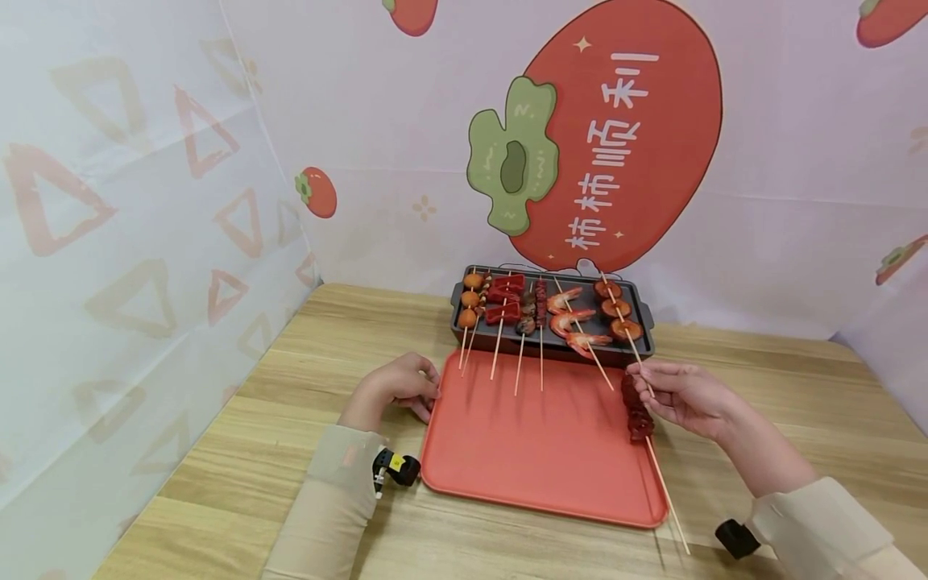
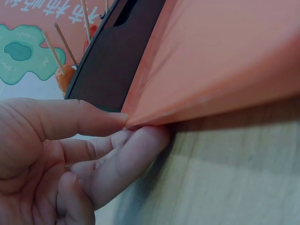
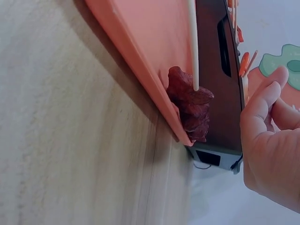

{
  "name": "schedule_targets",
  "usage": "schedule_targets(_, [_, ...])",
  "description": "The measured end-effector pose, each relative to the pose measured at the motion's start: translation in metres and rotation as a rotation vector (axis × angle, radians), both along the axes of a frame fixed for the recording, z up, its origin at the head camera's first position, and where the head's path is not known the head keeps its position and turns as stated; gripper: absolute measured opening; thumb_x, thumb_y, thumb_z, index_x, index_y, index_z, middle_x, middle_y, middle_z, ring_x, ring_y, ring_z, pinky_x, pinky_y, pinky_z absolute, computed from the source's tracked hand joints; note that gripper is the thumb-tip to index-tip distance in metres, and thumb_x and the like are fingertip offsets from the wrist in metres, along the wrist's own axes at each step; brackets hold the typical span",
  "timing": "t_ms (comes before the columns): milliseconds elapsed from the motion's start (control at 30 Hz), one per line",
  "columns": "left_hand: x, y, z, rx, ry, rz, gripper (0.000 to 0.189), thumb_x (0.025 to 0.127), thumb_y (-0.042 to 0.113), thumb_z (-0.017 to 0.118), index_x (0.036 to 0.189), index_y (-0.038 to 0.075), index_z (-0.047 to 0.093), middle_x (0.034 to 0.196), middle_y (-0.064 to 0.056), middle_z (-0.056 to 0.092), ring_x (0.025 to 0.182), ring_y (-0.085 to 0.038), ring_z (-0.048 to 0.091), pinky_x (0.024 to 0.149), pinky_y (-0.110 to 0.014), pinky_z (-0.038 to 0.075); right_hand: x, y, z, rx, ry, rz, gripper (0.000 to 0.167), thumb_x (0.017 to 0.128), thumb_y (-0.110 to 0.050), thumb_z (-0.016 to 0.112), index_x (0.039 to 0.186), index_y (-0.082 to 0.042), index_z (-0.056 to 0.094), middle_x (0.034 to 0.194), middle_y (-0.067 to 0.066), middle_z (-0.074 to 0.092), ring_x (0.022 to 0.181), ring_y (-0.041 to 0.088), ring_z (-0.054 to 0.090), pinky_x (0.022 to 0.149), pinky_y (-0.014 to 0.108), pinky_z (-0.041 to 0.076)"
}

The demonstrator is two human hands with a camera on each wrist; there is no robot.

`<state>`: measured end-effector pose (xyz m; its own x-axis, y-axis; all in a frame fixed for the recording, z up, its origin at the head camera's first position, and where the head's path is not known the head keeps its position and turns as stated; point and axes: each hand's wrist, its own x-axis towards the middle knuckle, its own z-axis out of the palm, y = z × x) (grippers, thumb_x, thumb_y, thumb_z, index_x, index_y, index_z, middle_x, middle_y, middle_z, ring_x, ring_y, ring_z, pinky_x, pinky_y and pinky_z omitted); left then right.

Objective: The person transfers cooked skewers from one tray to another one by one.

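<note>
My left hand [image 1: 406,385] pinches the left rim of the red tray [image 1: 536,459], with the thumb above and fingers beneath, as the left wrist view shows. At the tray's far right corner, my right hand [image 1: 685,396] pinches the stick of a skewer of round orange slices [image 1: 616,309], which lies on the right end of the black grill pan [image 1: 645,348]. In the right wrist view the fingers hide the pinched stick. A dark red meat skewer [image 1: 638,415] lies along the tray's right edge, its stick pointing toward me past the near corner.
In the pan sit a shrimp skewer [image 1: 571,322], a thin dark red skewer [image 1: 540,304], a mushroom-like skewer [image 1: 527,314], a red block skewer [image 1: 503,298] and an orange ball skewer [image 1: 470,300]. Their sticks overhang the tray. Printed cloth walls stand behind and left of the wooden table [image 1: 283,403].
</note>
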<state>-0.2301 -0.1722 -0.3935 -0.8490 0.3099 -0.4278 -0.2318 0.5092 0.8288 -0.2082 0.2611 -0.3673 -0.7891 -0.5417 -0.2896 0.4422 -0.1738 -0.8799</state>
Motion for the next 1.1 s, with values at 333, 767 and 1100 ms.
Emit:
schedule_targets(333, [-0.003,0.001,0.0,0.008,-0.005,0.008,0.008,0.091,-0.005,0.057,0.099,-0.007,0.057,0.068,-0.011,0.06,0.048,-0.015,0.062,0.05,-0.025,0.056,0.008,0.01,0.001,-0.059,0.02,0.035,0.036,0.108,-0.01,0.039,0.11,-0.014,0.074,0.092,-0.002,0.071,0.082,0.005,0.069,0.074,0.016,0.057])
schedule_targets(767, [-0.005,0.004,0.006,-0.005,-0.004,0.003,0.007,0.091,-0.006,0.056,0.098,-0.007,0.057,0.074,-0.011,0.061,0.052,-0.016,0.065,0.06,-0.033,0.062,0.025,0.024,0.003,-0.13,0.033,0.085,0.038,0.108,-0.005,0.035,0.118,-0.011,0.072,0.098,0.004,0.075,0.089,0.011,0.072,0.082,0.02,0.059])
schedule_targets(1100, [-0.003,0.003,0.0,0.002,-0.007,0.014,0.007,0.091,-0.005,0.056,0.097,-0.006,0.057,0.074,-0.012,0.062,0.054,-0.017,0.065,0.06,-0.034,0.062,0.045,0.027,-0.004,-0.127,0.004,0.144,0.038,0.108,-0.005,0.035,0.121,-0.012,0.07,0.104,0.005,0.075,0.094,0.011,0.073,0.088,0.021,0.058])
